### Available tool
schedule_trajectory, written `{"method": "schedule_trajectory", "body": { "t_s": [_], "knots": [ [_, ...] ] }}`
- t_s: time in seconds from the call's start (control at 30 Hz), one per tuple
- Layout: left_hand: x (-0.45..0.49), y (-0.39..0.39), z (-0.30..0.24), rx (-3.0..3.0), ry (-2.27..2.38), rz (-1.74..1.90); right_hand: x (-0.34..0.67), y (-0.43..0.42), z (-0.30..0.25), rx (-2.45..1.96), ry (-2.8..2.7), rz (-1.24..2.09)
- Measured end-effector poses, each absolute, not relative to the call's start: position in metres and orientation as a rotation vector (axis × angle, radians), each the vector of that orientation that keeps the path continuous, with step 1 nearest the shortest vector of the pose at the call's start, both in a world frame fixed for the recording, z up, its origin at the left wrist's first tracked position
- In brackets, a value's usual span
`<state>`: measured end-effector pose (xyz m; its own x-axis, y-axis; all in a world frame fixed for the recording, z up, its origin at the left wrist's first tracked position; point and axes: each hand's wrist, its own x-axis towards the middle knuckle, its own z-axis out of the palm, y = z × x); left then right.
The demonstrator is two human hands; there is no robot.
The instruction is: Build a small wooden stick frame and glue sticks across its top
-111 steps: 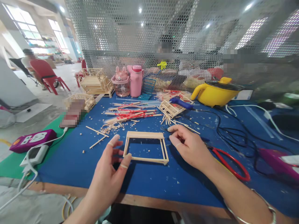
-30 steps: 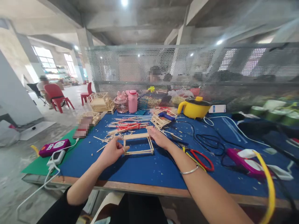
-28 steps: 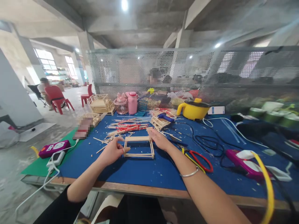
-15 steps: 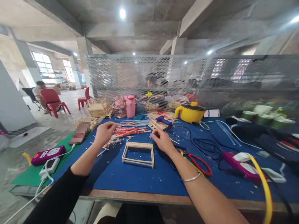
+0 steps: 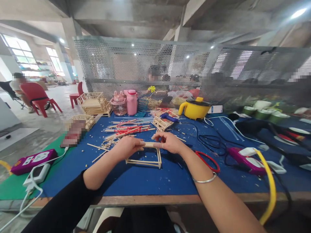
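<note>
A small box-shaped frame of pale wooden sticks (image 5: pixel 143 162) stands on the blue table mat (image 5: pixel 126 184) in front of me. At its top left end, my left hand (image 5: pixel 127 147) pinches the flat top bar between thumb and fingers. My right hand (image 5: pixel 169 143) grips the top right end the same way, with its fingers bent. Behind my hands lie loose wooden sticks (image 5: pixel 131 130), some with red wrapping. Further back, a blue-handled tool (image 5: pixel 169 117) rests against another wooden stick piece (image 5: pixel 162 124).
Red-handled pliers (image 5: pixel 209 161) lie right of my right forearm. A yellow pot (image 5: pixel 197 109), black cables and a purple power strip (image 5: pixel 245 160) are on the right. Pink bottles (image 5: pixel 131 103) and finished wooden frames (image 5: pixel 93 103) stand at the back left, before a perforated metal screen (image 5: pixel 109 61).
Both hands have come down and inward from above the table onto the wooden frame and closed on its top bar. The camera view has shifted slightly.
</note>
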<state>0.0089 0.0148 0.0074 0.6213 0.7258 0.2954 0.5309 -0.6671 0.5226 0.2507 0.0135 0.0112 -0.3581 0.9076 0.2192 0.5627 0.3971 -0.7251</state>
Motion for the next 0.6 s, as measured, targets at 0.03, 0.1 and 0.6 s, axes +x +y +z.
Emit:
{"method": "schedule_trajectory", "body": {
  "t_s": [0.03, 0.1, 0.6],
  "knots": [
    [0.01, 0.016, 0.006, 2.462, 1.026, 0.692, 0.251, 0.013, 0.011, -1.259, -2.052, 0.746],
    [0.011, 0.019, 0.002, 2.46, 1.066, 0.699, 0.249, 0.014, 0.008, -1.266, -2.043, 0.768],
    [-0.01, 0.025, 0.01, 2.334, 1.194, 0.989, 0.266, 0.028, 0.01, -1.333, -1.56, 0.648]
  ]
}}
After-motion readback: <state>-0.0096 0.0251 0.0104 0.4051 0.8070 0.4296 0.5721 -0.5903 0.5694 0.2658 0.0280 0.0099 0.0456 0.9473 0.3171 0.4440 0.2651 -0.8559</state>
